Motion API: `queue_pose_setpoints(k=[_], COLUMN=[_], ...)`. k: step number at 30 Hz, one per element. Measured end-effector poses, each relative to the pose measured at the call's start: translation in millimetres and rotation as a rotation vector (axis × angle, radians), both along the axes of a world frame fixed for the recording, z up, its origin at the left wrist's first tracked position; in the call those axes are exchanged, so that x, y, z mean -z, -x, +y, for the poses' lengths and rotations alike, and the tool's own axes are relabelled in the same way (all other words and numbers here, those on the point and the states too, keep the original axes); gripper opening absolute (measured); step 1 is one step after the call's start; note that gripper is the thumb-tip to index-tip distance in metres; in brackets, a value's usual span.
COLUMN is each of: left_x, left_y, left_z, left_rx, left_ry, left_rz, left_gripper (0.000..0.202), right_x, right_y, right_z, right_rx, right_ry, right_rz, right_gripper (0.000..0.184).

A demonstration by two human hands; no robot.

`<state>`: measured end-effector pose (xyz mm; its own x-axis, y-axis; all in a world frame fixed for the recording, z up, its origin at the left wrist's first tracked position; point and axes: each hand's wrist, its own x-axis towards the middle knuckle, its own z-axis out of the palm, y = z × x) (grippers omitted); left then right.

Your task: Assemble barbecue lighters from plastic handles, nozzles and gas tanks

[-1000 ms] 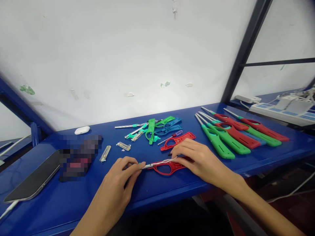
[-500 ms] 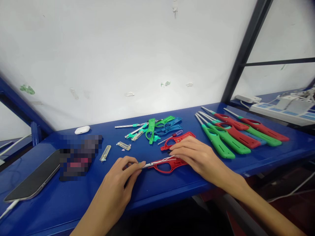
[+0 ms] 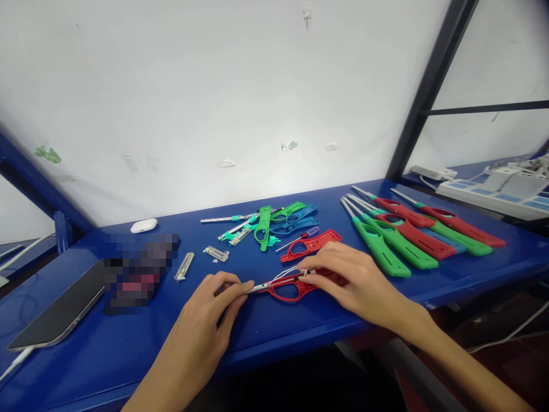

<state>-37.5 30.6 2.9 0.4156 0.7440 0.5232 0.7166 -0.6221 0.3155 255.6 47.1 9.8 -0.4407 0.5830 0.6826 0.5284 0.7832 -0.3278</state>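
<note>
My left hand [image 3: 212,312] is closed in a pinch on the metal tube [image 3: 258,287] of a gas lighter. That tube's near end lies at the front of a red lighter handle half [image 3: 288,299], which rests on the table with its inside up. My right hand [image 3: 354,279] bends over the back of this half, thumb and fingertips pinched on thin white wires [image 3: 303,271]. The wires run from the tube and loop at the fingertips. My right fingers hide the rear of the handle. Just behind lies another red handle half [image 3: 319,242].
On the blue table [image 3: 257,337], a screwdriver [image 3: 309,232], loose green handle halves [image 3: 263,226], blue halves [image 3: 295,226] and clear fuel tanks [image 3: 184,266] lie behind my hands. Several whole lighters [image 3: 433,240] line the right. A phone [image 3: 60,309] and white earbud case [image 3: 144,226] are left.
My right hand's fingertips have shifted slightly, now pinching the white wires, which bunch into a raised loop. My left hand stays on the tube.
</note>
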Motion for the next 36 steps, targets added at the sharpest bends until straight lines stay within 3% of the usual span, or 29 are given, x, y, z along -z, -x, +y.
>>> queue_pose_setpoints(k=[18,36], left_x=[0.5,4.2], left_y=[0,4], left_z=[0,-1], left_rx=[0.000,-0.032], left_ry=[0.023,0.062], left_rz=[0.002,0.021], left_gripper=[0.027,0.031], right_x=[7.2,6.2], right_y=[-10,-13], right_z=[-2,-3], right_rx=[0.042,-0.072], right_ry=[0.008,-0.015], right_rz=[-0.165,-0.159], right_gripper=[0.011,0.020])
